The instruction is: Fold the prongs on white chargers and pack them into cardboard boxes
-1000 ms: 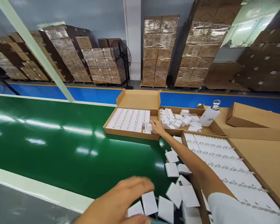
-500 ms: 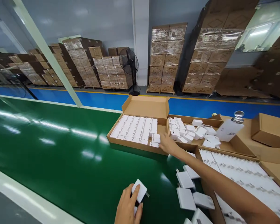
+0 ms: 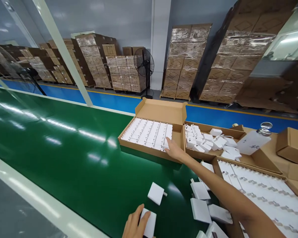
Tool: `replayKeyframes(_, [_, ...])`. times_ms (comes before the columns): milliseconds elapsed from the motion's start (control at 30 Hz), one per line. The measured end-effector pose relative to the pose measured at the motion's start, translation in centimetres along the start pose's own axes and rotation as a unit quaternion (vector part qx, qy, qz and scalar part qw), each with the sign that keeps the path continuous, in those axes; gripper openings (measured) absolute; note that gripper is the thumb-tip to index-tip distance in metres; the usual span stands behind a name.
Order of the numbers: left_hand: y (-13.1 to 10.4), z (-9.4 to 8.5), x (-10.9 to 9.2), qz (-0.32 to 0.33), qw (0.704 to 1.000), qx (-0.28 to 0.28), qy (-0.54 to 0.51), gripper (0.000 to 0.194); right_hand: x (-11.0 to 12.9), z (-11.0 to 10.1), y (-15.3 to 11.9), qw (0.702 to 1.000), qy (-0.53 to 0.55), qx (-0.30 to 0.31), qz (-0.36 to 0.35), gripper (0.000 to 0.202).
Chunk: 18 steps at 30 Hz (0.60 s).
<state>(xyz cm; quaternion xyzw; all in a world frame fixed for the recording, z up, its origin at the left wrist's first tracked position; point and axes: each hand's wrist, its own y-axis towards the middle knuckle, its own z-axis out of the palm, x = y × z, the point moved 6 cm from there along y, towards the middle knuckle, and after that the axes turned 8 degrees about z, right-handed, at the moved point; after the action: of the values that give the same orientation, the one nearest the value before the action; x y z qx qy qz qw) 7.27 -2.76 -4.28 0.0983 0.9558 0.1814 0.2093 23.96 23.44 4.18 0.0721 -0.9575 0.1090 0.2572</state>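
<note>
My left hand (image 3: 135,224), at the bottom of the view, has its fingers closed around a white plug charger (image 3: 149,223). Just beyond it, a second white charger (image 3: 156,193) lies loose on the green surface with its pin pointing right. My right hand (image 3: 174,150) reaches into an open cardboard box (image 3: 139,148), thumb and fingers against the white chargers (image 3: 166,142) at the near end of the rightmost row. Several neat rows of chargers fill most of that box. Its right end shows bare cardboard.
Right of the box, a carton (image 3: 260,162) holds jumbled chargers (image 3: 217,142) and a white bottle with a metal top (image 3: 254,140). Nearer, another box (image 3: 221,185) holds rows of chargers. Loose chargers (image 3: 200,210) lie beside it on the green worktop (image 3: 89,185).
My left hand has left one charger on the worktop and taken hold of the nearer one. My right hand has shifted left, and the loose chargers there now sit in line with the row.
</note>
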Motion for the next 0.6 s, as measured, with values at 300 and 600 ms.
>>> replayKeyframes(300, [2.2,-8.2,5.9,-0.105,0.985,0.074,0.111,0.054,5.4,7.3,-13.6,0.899,-0.267,0.238,-0.252,0.086])
replayKeyframes(600, [2.5,-6.2,1.4,-0.030,0.978,0.203,0.030,0.069,2.1,11.2,-15.1,0.915,-0.193,0.232,-0.267,0.073])
